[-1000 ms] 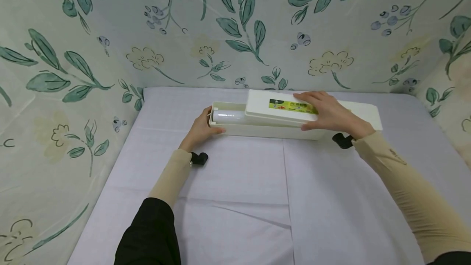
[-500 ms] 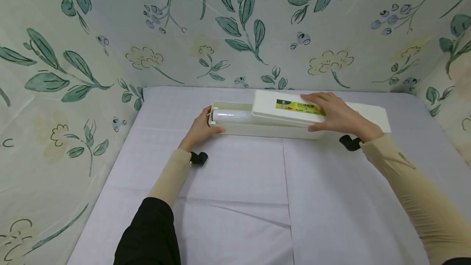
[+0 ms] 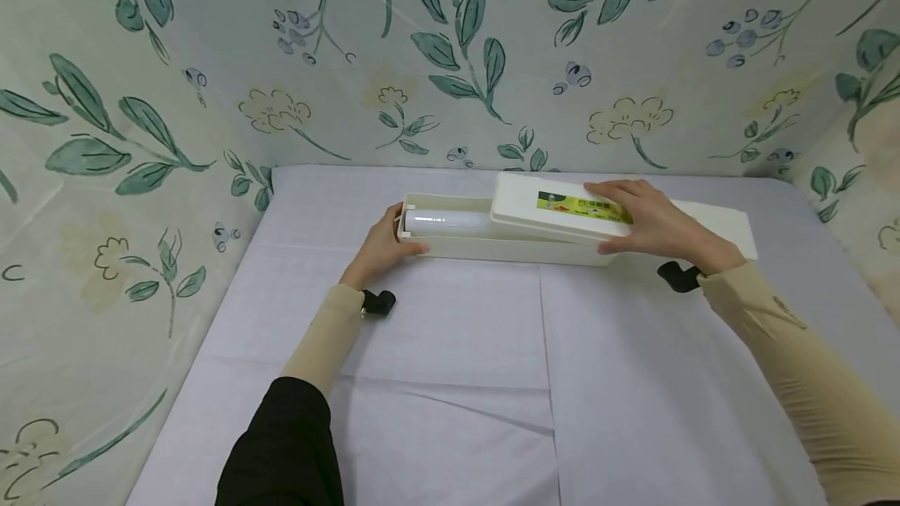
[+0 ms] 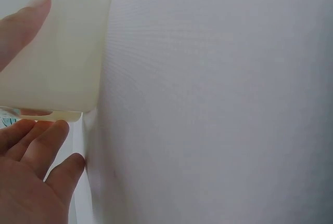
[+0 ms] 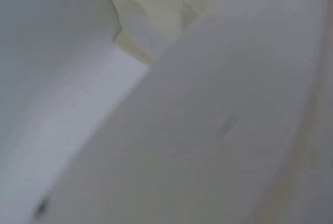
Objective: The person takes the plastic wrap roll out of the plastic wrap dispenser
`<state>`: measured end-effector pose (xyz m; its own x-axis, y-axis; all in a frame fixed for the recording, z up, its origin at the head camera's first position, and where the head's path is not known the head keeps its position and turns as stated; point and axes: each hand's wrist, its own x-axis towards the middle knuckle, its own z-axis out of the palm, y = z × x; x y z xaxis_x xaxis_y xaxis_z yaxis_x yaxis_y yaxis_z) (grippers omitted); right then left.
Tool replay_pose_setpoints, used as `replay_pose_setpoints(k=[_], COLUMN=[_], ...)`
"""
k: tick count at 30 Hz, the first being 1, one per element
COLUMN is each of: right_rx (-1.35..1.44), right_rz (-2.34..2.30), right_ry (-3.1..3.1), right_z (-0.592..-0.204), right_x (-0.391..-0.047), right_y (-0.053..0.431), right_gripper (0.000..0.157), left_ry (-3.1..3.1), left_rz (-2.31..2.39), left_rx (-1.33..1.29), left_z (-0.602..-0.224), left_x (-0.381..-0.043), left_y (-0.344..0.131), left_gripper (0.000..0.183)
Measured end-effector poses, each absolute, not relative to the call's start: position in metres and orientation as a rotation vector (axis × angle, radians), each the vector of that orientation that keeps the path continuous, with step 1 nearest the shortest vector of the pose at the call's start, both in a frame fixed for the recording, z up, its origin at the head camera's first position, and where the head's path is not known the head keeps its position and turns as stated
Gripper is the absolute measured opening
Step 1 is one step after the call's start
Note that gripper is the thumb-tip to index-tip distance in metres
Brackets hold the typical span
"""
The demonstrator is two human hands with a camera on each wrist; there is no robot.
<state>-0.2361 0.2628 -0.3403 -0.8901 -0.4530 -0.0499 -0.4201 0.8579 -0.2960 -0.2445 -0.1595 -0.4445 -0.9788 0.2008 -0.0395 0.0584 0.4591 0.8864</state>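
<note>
A long cream plastic cling film box [image 3: 492, 250] lies crosswise at the back of the table. Inside its left part a whitish film roll [image 3: 447, 221] is visible. My left hand [image 3: 380, 247] grips the box's left end, thumb on the front wall; in the left wrist view its fingers reach the end face of the cling film box [image 4: 62, 52]. My right hand [image 3: 654, 217] holds the white lid [image 3: 516, 208] across its width, over the label. The lid sits shifted right, tilted, its right end past the box. In the right wrist view the blurred lid [image 5: 208, 120] covers much of the picture.
A white cloth [image 3: 450, 381] with fold lines covers the table. Behind and on both sides hangs a floral curtain [image 3: 337, 76], close to the back edge. A yellow-green label [image 3: 573, 206] is stuck on the lid.
My right hand has slid the lid to the right along the box, uncovering more of the film roll. My left hand and the box stay almost where they were.
</note>
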Motion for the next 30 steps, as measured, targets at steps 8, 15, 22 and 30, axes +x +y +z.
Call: replay_pose_setpoints(k=[8, 15, 22, 30], right_rx=[-0.673, -0.666, -0.627, -0.614], right_rz=[-0.441, -0.473, -0.492, -0.493], right_ry=[2.913, 2.916, 2.908, 2.91], right_z=[-0.343, -0.344, -0.343, -0.344], right_x=[-0.235, -0.232, -0.229, -0.226], right_y=[0.271, 0.279, 0.287, 0.297], right_gripper=[0.099, 0.101, 0.099, 0.098], left_ry=[2.552, 2.546, 2.542, 2.542], left_rz=[1.56, 1.562, 1.567, 1.567], left_rx=[0.223, 0.216, 0.21, 0.22], left_z=[-0.445, -0.445, -0.445, -0.446], left_x=[-0.245, -0.245, -0.245, -0.245], left_y=[-0.161, -0.161, -0.161, -0.161], left_gripper=[0.099, 0.099, 0.099, 0.099])
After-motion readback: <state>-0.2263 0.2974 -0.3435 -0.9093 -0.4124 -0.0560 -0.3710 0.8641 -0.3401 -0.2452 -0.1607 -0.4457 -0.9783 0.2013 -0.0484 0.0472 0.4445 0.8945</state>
